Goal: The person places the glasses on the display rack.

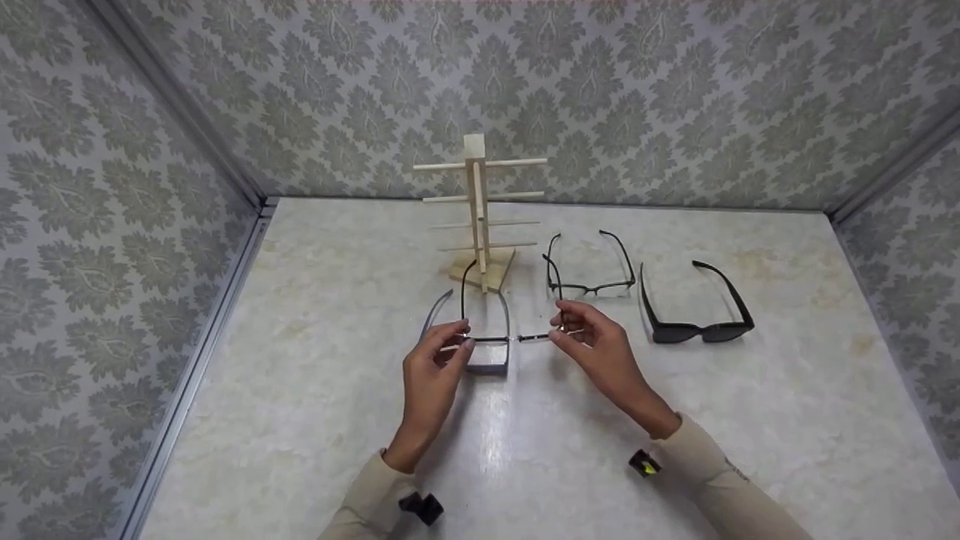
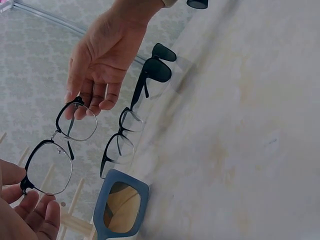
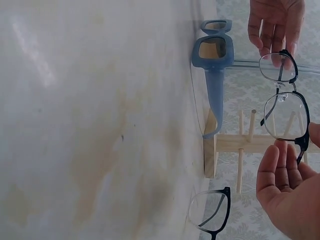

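Both hands hold a pair of eyeglasses [image 1: 487,340] above the table, its temples unfolded and pointing away. These have black upper rims and thin metal lower rims, clearly seen in the left wrist view. My left hand [image 1: 435,367] pinches the left end of the frame near the hinge. At the other hinge, my right hand [image 1: 604,360] pinches the frame between thumb and fingers. Blue-grey sunglasses [image 1: 487,369] stand on the table below the held pair, near the left hand, partly hidden by it in the head view.
A wooden display stand [image 1: 480,202] with several pairs of horizontal rods stands behind the hands. Dark-framed eyeglasses [image 1: 592,289] lie unfolded right of it, and black sunglasses [image 1: 701,332] lie farther right. Patterned walls border the table [image 1: 300,450] at the back and sides.
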